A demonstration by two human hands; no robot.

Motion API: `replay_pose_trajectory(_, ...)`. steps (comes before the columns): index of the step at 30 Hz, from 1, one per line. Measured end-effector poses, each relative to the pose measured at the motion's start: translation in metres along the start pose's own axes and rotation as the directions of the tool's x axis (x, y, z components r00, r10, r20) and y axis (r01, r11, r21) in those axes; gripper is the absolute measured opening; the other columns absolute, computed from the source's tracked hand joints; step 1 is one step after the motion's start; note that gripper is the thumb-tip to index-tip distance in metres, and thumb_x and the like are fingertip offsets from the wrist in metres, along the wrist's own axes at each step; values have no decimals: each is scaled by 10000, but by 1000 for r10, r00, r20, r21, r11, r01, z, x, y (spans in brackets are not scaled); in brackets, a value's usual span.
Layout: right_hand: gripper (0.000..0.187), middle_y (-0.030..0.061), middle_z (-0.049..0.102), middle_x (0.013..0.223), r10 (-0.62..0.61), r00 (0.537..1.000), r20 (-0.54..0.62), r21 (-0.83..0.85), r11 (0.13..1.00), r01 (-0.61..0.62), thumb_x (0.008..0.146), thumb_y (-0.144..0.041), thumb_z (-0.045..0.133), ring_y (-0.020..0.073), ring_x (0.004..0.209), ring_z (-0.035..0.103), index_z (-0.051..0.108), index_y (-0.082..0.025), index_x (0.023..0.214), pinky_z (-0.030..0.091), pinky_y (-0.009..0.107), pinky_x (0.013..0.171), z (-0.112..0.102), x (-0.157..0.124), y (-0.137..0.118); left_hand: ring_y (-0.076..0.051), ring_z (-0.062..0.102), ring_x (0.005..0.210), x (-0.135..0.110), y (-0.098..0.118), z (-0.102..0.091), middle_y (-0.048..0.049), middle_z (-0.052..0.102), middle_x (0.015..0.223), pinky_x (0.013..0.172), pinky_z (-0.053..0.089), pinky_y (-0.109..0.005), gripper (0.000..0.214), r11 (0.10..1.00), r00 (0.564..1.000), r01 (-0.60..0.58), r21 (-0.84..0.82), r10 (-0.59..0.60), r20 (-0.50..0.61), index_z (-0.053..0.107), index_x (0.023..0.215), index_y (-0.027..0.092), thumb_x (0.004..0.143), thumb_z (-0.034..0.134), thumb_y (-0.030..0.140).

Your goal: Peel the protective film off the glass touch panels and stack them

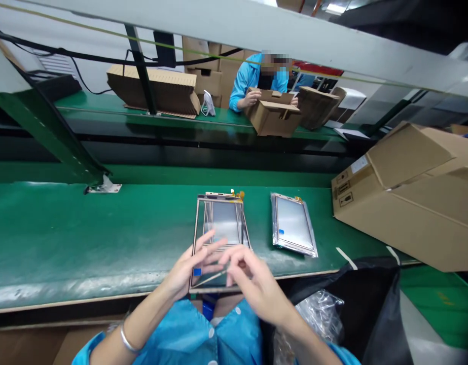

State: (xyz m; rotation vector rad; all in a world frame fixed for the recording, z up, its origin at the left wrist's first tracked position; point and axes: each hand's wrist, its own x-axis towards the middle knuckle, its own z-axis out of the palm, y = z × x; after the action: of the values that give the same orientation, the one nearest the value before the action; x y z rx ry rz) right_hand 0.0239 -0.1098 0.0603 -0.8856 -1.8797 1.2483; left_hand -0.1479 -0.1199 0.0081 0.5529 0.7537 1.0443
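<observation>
A clear glass touch panel with a thin dark frame and a blue tab tilts over the bench's near edge. My left hand holds it by the lower left side, fingers stretched across the glass. Over the lower right part, my right hand is closed in a pinch on a thin pale strip. That strip runs slantwise to the panel's lower left corner. Behind the glass lies a display screen, partly covered, with an orange flex tail at its top.
To the right, display panels lie in clear plastic. A large cardboard box stands beyond them. Crumpled clear plastic sits in a black bag below the edge. Across the bench, a co-worker's hands hold a carton. A green post rises at left.
</observation>
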Motion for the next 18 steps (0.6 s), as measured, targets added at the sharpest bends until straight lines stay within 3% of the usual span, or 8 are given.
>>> replay_pose_trajectory(2, 165, 56, 646, 942, -23, 1000, -15, 148, 989, 25, 953, -264, 374, 118, 657, 630, 400, -222, 796, 531, 271, 585, -14, 37, -16, -292, 575, 1161, 0, -10, -3, -140, 589, 1302, 892, 488, -386, 564, 994, 997, 75, -74, -72, 41, 449, 1363, 220, 869, 561, 469)
replay_pose_trajectory(4, 154, 77, 655, 1026, -158, 922, -354, 44, 982, 186, 952, -279, 381, 159, 816, 669, 390, -230, 807, 558, 331, 679, -37, 66, -27, -294, 597, 1128, -2, -18, -6, -149, 614, 1267, 821, 520, -372, 630, 984, 994, 81, -158, -68, 87, 501, 1313, 216, 829, 518, 619)
replay_pose_trajectory(5, 139, 91, 640, 1085, -282, 762, -582, -113, 957, 268, 946, -283, 401, 187, 929, 658, 391, -235, 816, 554, 373, 747, -50, 74, -29, -298, 601, 1122, -3, -20, -7, -151, 615, 1264, 799, 529, -369, 657, 981, 993, 68, -184, -50, 104, 517, 1293, 217, 800, 528, 652)
replay_pose_trajectory(7, 121, 113, 599, 1180, -508, 274, -817, -440, 855, 273, 928, -278, 456, 232, 1096, 597, 394, -243, 830, 516, 441, 854, -71, 74, -27, -304, 595, 1130, -7, -19, -8, -152, 598, 1286, 804, 529, -366, 633, 986, 997, 27, -163, -15, 76, 515, 1288, 219, 778, 625, 578)
replay_pose_trajectory(9, 120, 109, 620, 1130, -586, 48, -809, -565, 796, 217, 901, -239, 518, 247, 1073, 605, 418, -242, 834, 498, 461, 872, -74, 53, -11, -306, 576, 1157, -12, -10, -10, -157, 566, 1324, 845, 515, -367, 603, 996, 1000, -24, -84, 23, -11, 482, 1319, 217, 790, 693, 414)
replay_pose_trajectory(10, 110, 90, 650, 1032, -574, 111, -811, -545, 811, 212, 888, -212, 542, 238, 985, 636, 445, -235, 841, 509, 446, 839, -69, 38, 0, -305, 568, 1169, -13, -4, -11, -157, 553, 1339, 866, 507, -368, 603, 998, 997, -52, -47, 50, -56, 463, 1337, 217, 798, 698, 352)
replay_pose_trajectory(14, 61, 42, 638, 818, -197, 778, -596, -294, 956, 17, 864, -166, 559, 176, 753, 637, 580, -198, 911, 542, 317, 666, -16, -28, 50, -299, 555, 1188, -16, 11, -11, -135, 548, 1351, 896, 503, -363, 578, 978, 965, -209, 11, 208, -160, 420, 1371, 241, 845, 644, 323)
replay_pose_trajectory(18, 56, 52, 614, 845, -48, 880, -473, -216, 974, -63, 868, -171, 547, 171, 792, 612, 598, -192, 872, 523, 282, 659, 19, -53, 64, -273, 578, 1165, -15, 11, -4, -111, 576, 1325, 867, 527, -324, 485, 958, 941, -281, 51, 286, -183, 459, 1338, 254, 877, 604, 300)
